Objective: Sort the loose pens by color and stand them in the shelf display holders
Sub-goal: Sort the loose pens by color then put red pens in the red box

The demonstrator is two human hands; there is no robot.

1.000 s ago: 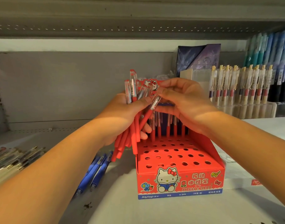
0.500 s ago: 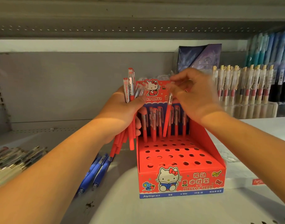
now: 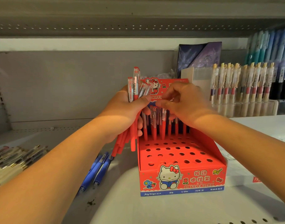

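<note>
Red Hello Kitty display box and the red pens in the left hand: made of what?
Red display box: likely printed cardboard, semi-gloss; folded flaps, punched holes. Red pens in left hand: apparently plastic, matte barrels, clear glossy tops showing glints.

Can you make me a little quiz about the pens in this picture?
1. True or false: the left hand holds a bunch of red pens.
2. What colour are the loose pens lying on the shelf just left of the red box? A green, B blue, C yellow.
3. Fill in: the standing pens are at the box's ____.
Key: 1 true; 2 B; 3 back.
</note>
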